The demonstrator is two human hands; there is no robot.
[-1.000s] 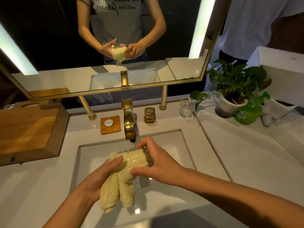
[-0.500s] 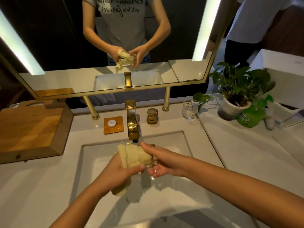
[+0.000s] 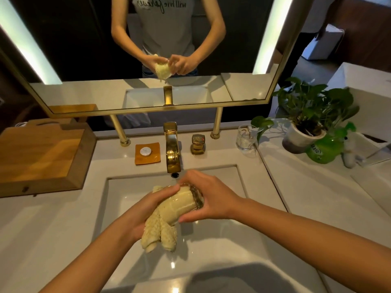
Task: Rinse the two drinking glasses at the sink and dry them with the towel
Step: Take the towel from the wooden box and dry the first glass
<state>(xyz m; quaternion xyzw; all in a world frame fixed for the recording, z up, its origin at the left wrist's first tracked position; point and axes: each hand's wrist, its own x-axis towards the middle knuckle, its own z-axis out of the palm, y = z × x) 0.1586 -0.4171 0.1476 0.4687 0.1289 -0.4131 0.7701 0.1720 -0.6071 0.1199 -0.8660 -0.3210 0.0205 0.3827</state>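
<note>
Over the white sink basin (image 3: 118, 199) I hold a drinking glass (image 3: 191, 198) on its side, its thick base toward my right palm. My right hand (image 3: 211, 197) grips that base end. A pale yellow waffle towel (image 3: 165, 227) is stuffed into the glass and hangs out below it. My left hand (image 3: 146, 210) grips the towel at the glass's mouth. The second glass (image 3: 245, 140) stands upright on the counter to the right of the tap.
A gold tap (image 3: 173, 151) and gold handle (image 3: 198, 143) stand behind the basin, with an orange soap dish (image 3: 148, 153) to the left. A wooden tray (image 3: 40, 157) sits far left. A potted plant (image 3: 306, 123) and green bottle (image 3: 325, 149) stand at right. A mirror (image 3: 148, 49) hangs above.
The towel, bunched round the glass half a second ago, now hangs out below it again. My hands have turned the glass and shifted slightly toward me.
</note>
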